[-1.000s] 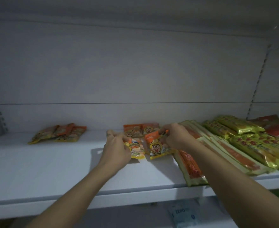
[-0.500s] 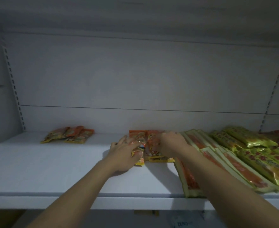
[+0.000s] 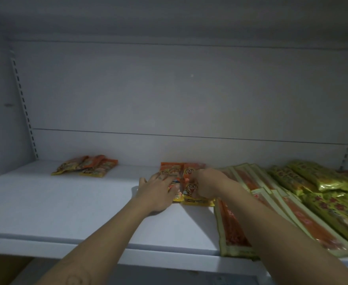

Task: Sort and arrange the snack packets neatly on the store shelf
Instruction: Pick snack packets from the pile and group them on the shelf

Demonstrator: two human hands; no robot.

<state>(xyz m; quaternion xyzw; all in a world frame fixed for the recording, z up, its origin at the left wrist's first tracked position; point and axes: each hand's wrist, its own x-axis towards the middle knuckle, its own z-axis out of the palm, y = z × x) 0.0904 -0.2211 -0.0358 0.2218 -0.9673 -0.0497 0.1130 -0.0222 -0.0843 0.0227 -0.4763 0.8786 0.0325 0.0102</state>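
The small orange-and-yellow snack packets (image 3: 190, 189) are clustered mid-shelf, nearer the back edge. The left one is pressed flat under the left hand (image 3: 158, 190), whose fingers are spread wide. The right one is gripped by the curled fingers of the right hand (image 3: 207, 184). Another pile of packets (image 3: 86, 166) is seen toward the back left corner of the shelf (image 3: 66, 206). Long orange packs (image 3: 304, 221) and gold packets (image 3: 321, 182) are spread toward the right edge.

Light is dim and cool, grey-blue. The white shelf (image 3: 66, 212) is brightest across its middle; the panel overhead (image 3: 169, 17) and the near left corner sink dark. The left hand (image 3: 158, 188) and right hand (image 3: 206, 183) throw soft shadows onto the shelf. Glare flashes on the gold wrappers (image 3: 333, 182) at the right. Everything is soft: the small orange packets (image 3: 190, 189) under the hands smear. The slotted upright (image 3: 24, 103) at the left bows with lens distortion.
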